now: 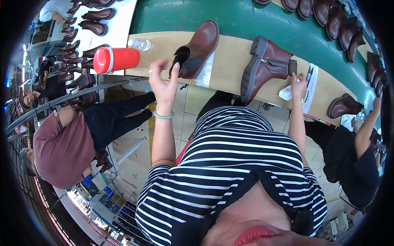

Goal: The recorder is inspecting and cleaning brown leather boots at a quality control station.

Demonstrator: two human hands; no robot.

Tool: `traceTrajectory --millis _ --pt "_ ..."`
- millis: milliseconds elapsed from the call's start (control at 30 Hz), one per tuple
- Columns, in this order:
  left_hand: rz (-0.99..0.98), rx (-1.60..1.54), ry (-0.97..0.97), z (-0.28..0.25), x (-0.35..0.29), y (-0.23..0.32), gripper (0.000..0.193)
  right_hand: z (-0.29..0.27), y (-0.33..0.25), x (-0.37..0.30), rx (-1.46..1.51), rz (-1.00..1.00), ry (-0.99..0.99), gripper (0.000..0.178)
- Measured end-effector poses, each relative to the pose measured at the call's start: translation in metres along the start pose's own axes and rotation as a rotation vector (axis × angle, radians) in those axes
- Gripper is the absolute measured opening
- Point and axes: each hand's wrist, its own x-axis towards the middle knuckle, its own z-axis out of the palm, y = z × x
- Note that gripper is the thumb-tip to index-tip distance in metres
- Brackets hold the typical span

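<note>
A brown leather ankle boot (201,45) lies at the middle left of the bench, its dark opening towards me. My left hand (164,84), with a pale green bangle at the wrist, is raised beside that opening, fingers apart and holding nothing. Further right, a second brown boot (269,63) lies on its side, thick sole to the left and zip showing. At its top edge is a small dark grey-brown block (292,66), pinched at its near end by my right hand (299,85). A crumpled white tissue (285,93) sits against the right hand.
A red jug (117,60) and a clear bottle (139,44) stand left on the tan bench edge (234,47). Beyond is a green surface (176,16). More boots (336,20) line the far right; another boot (344,105) lies near right. People work on both sides.
</note>
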Motion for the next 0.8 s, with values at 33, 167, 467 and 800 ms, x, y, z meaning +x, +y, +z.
traceTrajectory --millis 33,167,467,800 --pt "-0.094 -0.074 -0.04 0.007 0.002 0.009 0.038 -0.002 -0.012 0.001 -0.058 0.025 0.001 0.058" --pt "-0.314 0.075 -0.323 0.039 0.03 0.018 0.037 -0.005 -0.029 0.006 0.032 0.0 0.103 0.055" --pt "-0.864 -0.828 -0.307 0.071 0.052 -0.054 0.014 -0.018 -0.037 0.04 0.333 -0.004 0.259 0.04" --pt "-0.889 -0.858 -0.313 0.074 0.051 -0.056 0.019 0.022 -0.287 -0.107 0.531 -0.431 -0.757 0.041"
